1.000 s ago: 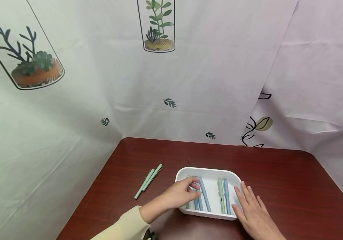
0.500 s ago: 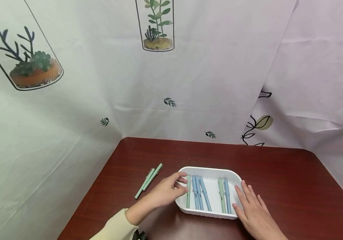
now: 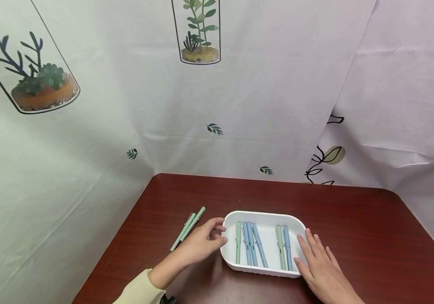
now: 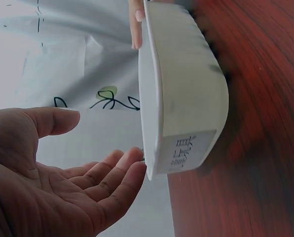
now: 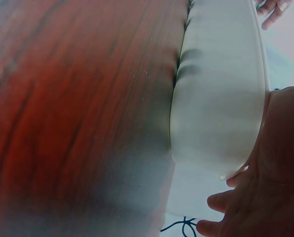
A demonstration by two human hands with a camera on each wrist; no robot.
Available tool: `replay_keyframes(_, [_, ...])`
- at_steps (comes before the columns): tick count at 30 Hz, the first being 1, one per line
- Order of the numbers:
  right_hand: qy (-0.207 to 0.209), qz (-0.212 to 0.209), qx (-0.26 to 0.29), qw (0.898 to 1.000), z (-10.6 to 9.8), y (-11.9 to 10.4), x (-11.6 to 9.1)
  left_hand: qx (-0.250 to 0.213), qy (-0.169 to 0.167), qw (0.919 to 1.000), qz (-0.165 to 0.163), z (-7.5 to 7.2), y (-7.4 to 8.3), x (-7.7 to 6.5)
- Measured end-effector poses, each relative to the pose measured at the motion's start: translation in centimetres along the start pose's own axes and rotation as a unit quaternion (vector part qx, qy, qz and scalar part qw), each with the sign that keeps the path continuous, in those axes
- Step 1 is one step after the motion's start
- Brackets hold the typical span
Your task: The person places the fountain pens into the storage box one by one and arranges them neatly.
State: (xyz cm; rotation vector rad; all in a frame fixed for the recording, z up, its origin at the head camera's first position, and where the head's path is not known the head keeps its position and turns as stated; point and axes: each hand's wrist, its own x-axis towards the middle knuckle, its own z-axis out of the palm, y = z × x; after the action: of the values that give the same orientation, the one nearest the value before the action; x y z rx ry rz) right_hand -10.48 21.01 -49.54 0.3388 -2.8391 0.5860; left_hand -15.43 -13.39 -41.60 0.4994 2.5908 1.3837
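A white plastic tray (image 3: 270, 236) stands on the table. At its left inside lie a green pen (image 3: 238, 243) and three blue pens (image 3: 252, 245), one slanted. Toward the right lie another green pen (image 3: 280, 249) and a blue pen (image 3: 287, 249). My left hand (image 3: 202, 242) is by the tray's left rim, fingers loosely bent, holding nothing. In the left wrist view its fingertips (image 4: 139, 158) are close to the rim; contact is unclear. My right hand (image 3: 321, 268) rests against the right rim with its fingers extended.
Two green pens (image 3: 183, 232) lie side by side on the dark red table (image 3: 372, 236), left of the tray. White patterned cloth (image 3: 270, 105) hangs behind the table and along its sides. In the left wrist view the tray's outer wall carries a label (image 4: 186, 152).
My left hand has moved left, from over the pens inside the tray to beside its left rim. That uncovers the left group of pens. My right hand has stayed in place.
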Motion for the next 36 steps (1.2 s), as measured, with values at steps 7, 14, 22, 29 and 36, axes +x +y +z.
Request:
replay_keyframes(7, [-0.012, 0.008, 0.000, 1.000, -0.1, -0.1, 0.1, -0.015, 0.013, 0.9997, -0.013, -0.8, -0.7, -0.5])
replay_keyframes(14, [0.007, -0.002, 0.000, 1.000, 0.2, 0.1, -0.2, -0.019, 0.028, 0.9991, -0.025, -1.4, -1.4, -0.8])
replay_keyframes(22, [0.000, 0.005, -0.001, 1.000, 0.2, 0.0, -0.1, -0.029, 0.046, 0.9975, -0.044, -2.3, -2.3, -1.3])
replay_keyframes(29, [-0.001, 0.007, 0.000, 1.000, 0.2, 0.0, 0.0, -0.017, 0.066, 0.9961, -0.057, -3.3, -2.8, -1.8])
replay_keyframes(36, [-0.010, 0.013, 0.000, 1.000, 0.1, 0.0, 0.1, -0.003, 0.096, 0.9929, -0.069, -4.0, -3.3, -1.8])
